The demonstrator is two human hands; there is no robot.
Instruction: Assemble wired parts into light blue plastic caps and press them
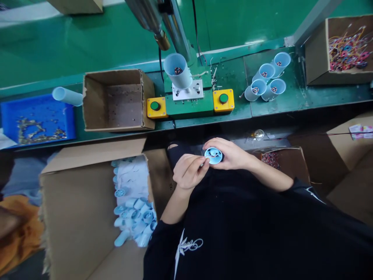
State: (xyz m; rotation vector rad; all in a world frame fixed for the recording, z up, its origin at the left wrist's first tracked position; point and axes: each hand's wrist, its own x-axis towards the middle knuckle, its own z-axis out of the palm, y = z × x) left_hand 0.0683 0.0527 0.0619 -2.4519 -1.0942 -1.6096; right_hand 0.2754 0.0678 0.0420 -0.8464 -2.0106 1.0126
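Note:
In front of my body, my right hand (231, 153) is wrapped round a light-blue plastic cup-shaped housing (218, 158), its round end facing up. Thin reddish and white wires (210, 156) show at that end. My left hand (189, 171) pinches the end of the wires at the housing's near-left rim; the tip between its fingers is mostly covered. On the bench ahead, another blue housing (183, 77) sits tilted on the metal plate (196, 90) of a press, under its brass-coloured tip (162, 41). A dark, multicoloured part lies inside it.
Yellow button boxes (223, 105) flank the press. Several blue housings (273, 88) stand to its right, near a carton of wired parts (317, 58). Leftward are an open carton (113, 120), a lying housing (68, 96) and a blue tray (46, 116). A large carton (78, 210) holds many housings.

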